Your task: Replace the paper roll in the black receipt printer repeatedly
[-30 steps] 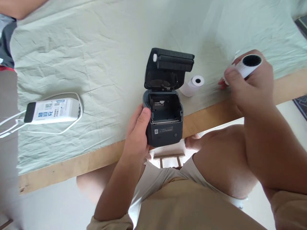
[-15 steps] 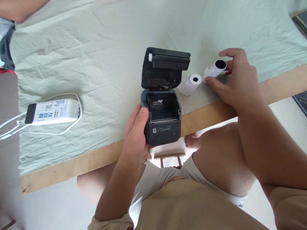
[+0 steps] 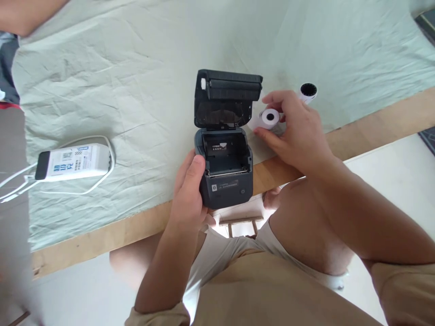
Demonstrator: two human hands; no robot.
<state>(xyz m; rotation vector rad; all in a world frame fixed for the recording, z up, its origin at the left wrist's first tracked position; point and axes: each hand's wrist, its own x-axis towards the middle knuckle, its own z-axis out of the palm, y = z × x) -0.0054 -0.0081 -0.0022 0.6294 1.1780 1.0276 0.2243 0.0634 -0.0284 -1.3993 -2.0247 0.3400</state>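
A small dark thermal printer [image 3: 226,181] stands at the table's front edge with its lid [image 3: 227,97] flipped up and its paper bay bare. My left hand [image 3: 188,192] grips the printer's left side. My right hand [image 3: 295,129] closes thumb and fingers round a full white paper roll [image 3: 268,117] lying on the cloth just right of the lid. A thin, nearly bare roll core [image 3: 307,90] lies on the cloth beyond that hand, apart from it.
A pale green cloth [image 3: 152,59] covers the table, with a wooden edge [image 3: 102,235] showing in front. A white power bank with cables [image 3: 73,160] lies at the left. Another person's arm [image 3: 27,11] and clothing show at the top left.
My right hand set the thin roll core down on the cloth, let it go, and moved left onto the full paper roll. The left hand stayed on the printer.
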